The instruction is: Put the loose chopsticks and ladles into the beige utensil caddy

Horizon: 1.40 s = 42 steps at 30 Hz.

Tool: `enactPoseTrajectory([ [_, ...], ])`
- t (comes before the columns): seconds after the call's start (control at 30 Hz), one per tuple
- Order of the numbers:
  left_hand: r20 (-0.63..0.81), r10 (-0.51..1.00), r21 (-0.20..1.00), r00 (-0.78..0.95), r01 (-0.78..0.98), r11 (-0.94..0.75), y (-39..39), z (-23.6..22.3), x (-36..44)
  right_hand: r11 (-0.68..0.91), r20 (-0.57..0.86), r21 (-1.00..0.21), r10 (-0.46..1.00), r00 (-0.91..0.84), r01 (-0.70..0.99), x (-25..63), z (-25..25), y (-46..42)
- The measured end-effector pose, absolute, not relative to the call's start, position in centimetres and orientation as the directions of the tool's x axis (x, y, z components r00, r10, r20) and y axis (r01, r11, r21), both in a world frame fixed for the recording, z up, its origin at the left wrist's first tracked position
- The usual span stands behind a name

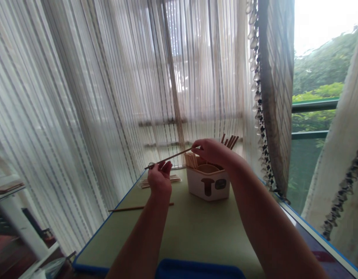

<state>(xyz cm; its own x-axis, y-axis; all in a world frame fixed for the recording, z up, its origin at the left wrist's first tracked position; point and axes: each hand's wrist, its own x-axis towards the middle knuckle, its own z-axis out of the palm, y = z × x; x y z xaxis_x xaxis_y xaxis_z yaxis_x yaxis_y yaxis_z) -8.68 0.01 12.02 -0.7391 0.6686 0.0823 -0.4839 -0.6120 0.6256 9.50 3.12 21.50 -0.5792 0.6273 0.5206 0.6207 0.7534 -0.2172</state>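
Note:
A brown wooden chopstick [178, 155] slants above the table, spanning both hands. My left hand [159, 179] has its palm turned up, with thumb and forefinger at the chopstick's lower end and the other fingers loosely curled. At the upper end, my right hand [208, 149] pinches the same chopstick, just above the holder. This white holder [196, 186] has a brown rim and compartments; pale sticks [190, 159] stand at its left and brown chopsticks [231, 142] at its back right. A second brown chopstick [129, 209] lies on the table, partly behind my left forearm.
Wrapped pale sticks [174, 178] lie behind my left hand on the pale green table [196, 232], which has a blue edge. A blue tray edge [199, 268] shows at the near side. Sheer curtains [115, 85] hang behind; a window opens at right.

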Motion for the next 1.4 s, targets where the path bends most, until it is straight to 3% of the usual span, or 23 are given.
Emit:
enactPoseTrajectory([
  [0.17, -0.023, 0.757, 0.788, -0.654, -0.477, -0.389, 0.5, 10.9, -7.5, 0.727, 0.59, -0.27, 0.643, -0.488, 0.631, 11.0, 22.1, 3.5],
  [0.27, 0.0, 0.748, 0.849, -0.664, -0.396, -0.351, 1.0, 10.0, -6.8, 0.666, 0.593, -0.43, 0.717, -0.366, 0.61, 12.2, 22.2, 4.4],
  [0.4, 0.08, 0.745, 0.894, -0.662, -0.283, -0.348, 1.4, 9.1, -6.5, 0.565, 0.557, -0.711, 0.816, -0.155, 0.419, 13.2, 22.2, 5.7],
  [0.6, 0.063, 0.765, 0.908, -0.641, -0.282, -0.31, 1.7, 8.5, -6.3, 0.525, 0.517, -0.835, 0.851, -0.091, 0.163, 13.1, 22.0, 6.0],
  [0.7, 0.084, 0.766, 0.935, -0.637, -0.214, -0.281, 1.9, 8.5, -6.5, 0.506, 0.501, -0.82, 0.861, -0.092, 0.266, 12.9, 22.0, 5.8],
  [0.8, 0.18, 0.809, 0.983, -0.559, 0.065, -0.174, 1.7, 8.5, -6.5, 0.483, 0.463, -0.717, 0.869, -0.174, 0.502, 12.9, 21.9, 6.0],
  [0.87, 0.298, 0.851, 0.903, -0.433, 0.416, -0.105, 1.3, 8.4, -6.3, 0.457, 0.434, -0.637, 0.878, -0.201, 0.621, 13.0, 21.8, 6.3],
  [0.93, 0.398, 0.865, 0.677, -0.306, 0.734, -0.052, 0.7, 8.3, -5.9, 0.436, 0.439, -0.578, 0.879, -0.187, 0.69, 13.2, 21.7, 6.5],
  [1.0, 0.43, 0.874, 0.454, -0.228, 0.891, 0.009, 0.2, 8.0, -5.5, 0.427, 0.447, -0.546, 0.876, -0.18, 0.721, 13.4, 21.6, 6.7],
  [1.1, 0.377, 0.908, 0.321, -0.181, 0.946, 0.056, -0.1, 7.7, -5.1, 0.438, 0.424, -0.525, 0.878, -0.221, 0.73, 13.5, 21.3, 7.3],
  [1.4, 0.356, 0.921, 0.29, -0.157, 0.956, 0.051, 0.2, 7.7, -5.1, 0.371, 0.327, -0.575, 0.921, -0.211, 0.73, 12.6, 20.7, 8.9],
])
